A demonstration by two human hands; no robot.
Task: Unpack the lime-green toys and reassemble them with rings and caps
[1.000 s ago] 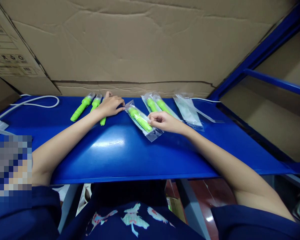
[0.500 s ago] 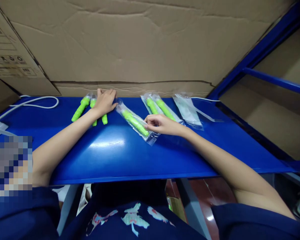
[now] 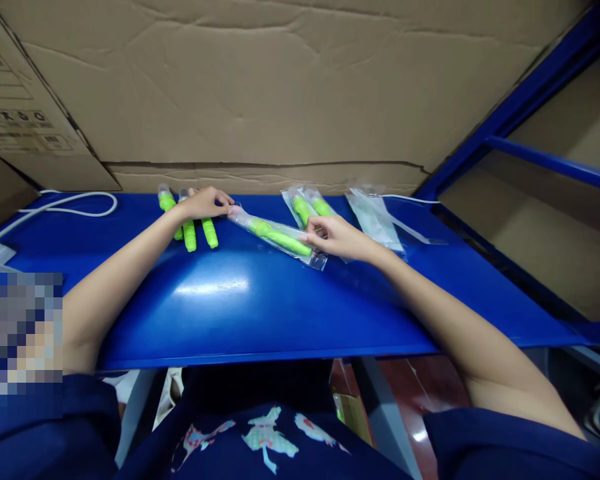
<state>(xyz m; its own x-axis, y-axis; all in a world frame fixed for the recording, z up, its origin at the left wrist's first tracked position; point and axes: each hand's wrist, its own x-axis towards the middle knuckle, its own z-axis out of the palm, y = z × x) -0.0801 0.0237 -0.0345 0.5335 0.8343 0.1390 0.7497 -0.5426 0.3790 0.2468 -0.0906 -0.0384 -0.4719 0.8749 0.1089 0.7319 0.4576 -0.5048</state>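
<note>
A clear plastic bag with a green pen-like tool inside [image 3: 279, 237] lies across the blue table [image 3: 260, 300]. My left hand [image 3: 205, 203] pinches the bag's left end, fingers closed. My right hand [image 3: 337, 237] holds the bag's right end, fingers curled on it. Three loose green tools [image 3: 199, 233] lie under and beside my left wrist. Two more bagged green tools [image 3: 307, 205] sit just beyond my right hand.
Empty clear bags [image 3: 377, 220] lie at the back right. A white cable [image 3: 75, 203] curls at the back left. Cardboard sheets [image 3: 280, 87] stand behind the table. A blue metal frame [image 3: 530, 160] rises on the right.
My left hand left the loose tools and took the bag's left end. The bag turned from slanting to nearly crosswise, and my right hand moved back and right with it.
</note>
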